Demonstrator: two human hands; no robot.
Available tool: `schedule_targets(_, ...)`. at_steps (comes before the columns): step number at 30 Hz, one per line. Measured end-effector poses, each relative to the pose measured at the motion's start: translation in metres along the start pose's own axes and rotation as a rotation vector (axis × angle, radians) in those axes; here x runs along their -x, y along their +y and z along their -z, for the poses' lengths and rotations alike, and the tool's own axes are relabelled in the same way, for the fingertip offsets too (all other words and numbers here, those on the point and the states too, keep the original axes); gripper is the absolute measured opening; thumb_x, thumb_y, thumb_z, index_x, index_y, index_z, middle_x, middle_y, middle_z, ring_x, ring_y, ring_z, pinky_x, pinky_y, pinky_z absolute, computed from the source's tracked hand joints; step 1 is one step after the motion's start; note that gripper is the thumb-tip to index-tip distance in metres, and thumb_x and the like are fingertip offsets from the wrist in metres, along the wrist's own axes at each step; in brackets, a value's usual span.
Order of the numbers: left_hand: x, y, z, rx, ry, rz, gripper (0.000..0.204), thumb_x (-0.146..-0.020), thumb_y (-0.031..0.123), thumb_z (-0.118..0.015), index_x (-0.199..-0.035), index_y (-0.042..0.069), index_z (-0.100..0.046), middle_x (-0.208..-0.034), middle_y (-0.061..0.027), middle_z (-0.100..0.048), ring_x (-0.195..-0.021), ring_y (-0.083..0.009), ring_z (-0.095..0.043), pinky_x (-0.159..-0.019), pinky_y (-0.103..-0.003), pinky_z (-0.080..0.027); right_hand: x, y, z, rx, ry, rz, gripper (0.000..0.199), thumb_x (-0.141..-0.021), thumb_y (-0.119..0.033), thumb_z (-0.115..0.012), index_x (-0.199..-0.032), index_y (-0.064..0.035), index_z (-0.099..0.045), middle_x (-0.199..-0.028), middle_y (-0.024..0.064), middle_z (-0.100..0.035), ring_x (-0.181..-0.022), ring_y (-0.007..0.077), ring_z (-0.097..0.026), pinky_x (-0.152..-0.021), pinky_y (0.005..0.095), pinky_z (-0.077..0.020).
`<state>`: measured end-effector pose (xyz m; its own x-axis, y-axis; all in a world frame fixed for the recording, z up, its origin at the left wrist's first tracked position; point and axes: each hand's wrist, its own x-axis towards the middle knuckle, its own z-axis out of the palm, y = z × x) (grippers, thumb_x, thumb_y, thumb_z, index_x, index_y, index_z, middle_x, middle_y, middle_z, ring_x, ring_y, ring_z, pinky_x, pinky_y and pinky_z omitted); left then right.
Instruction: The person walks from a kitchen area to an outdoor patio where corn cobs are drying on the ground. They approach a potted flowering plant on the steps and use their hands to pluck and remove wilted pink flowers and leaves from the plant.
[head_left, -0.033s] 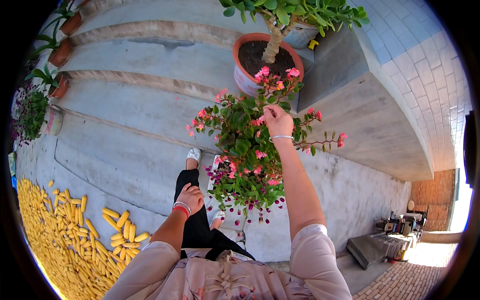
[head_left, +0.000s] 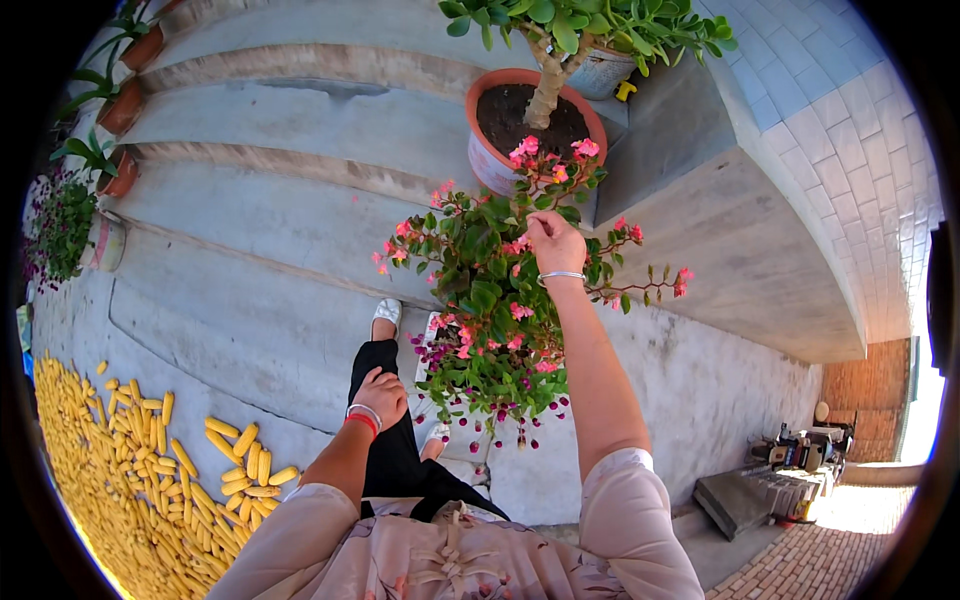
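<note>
My right hand (head_left: 556, 245), with a silver bangle at its wrist, is among the upper leaves of a bushy plant with pink flowers (head_left: 490, 255). Its thumb and fingers are pinched together; whatever lies between them is too small to make out. A pink bloom shows right beside the fingertips. Against the knee of my black trousers (head_left: 378, 362) rests my left hand (head_left: 383, 396), its fingers loosely laid and holding nothing visible. It wears a silver bangle and a red band. Small purple flowers (head_left: 505, 408) grow at the near side of the bush.
A terracotta-rimmed pot (head_left: 483, 150) with a thick-stemmed succulent (head_left: 548, 85) stands just beyond the bush, beside a concrete ledge (head_left: 720, 235). Concrete steps (head_left: 260, 195) rise at the far left. Corn cobs (head_left: 150, 480) cover the ground at the near left.
</note>
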<state>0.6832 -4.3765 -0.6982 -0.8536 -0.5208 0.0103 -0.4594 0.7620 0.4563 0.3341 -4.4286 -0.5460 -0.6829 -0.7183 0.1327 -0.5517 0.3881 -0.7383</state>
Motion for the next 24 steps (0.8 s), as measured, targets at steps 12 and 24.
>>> schedule_targets(12,-0.015,-0.016,0.006,-0.008,0.020,0.009,0.010,-0.071,0.015,-0.051,-0.069,0.010,-0.059,-0.081,0.0005,-0.060,-0.094,-0.0154,-0.051,-0.093,-0.038,-0.030,-0.024,-0.023,0.006,0.221,0.101,0.431,0.017,-0.077,-0.020,-0.053,-0.089,-0.0127,-0.061,-0.071,0.0088,-0.062,-0.062,0.0265,-0.058,-0.057,0.0344,-0.0463)
schedule_targets(24,-0.023,-0.011,0.015,0.057,-0.103,0.187,0.019,-0.078,0.024,-0.047,-0.079,0.015,-0.062,-0.093,-0.0019,-0.060,-0.101,-0.0188,-0.049,-0.094,-0.041,-0.027,-0.056,0.018,0.005,-0.411,-0.081,-0.208,0.025,-0.080,-0.015,-0.049,-0.103,-0.0078,-0.055,-0.062,0.0061,-0.059,-0.045,0.0130,-0.052,-0.045,0.0268,-0.0410)
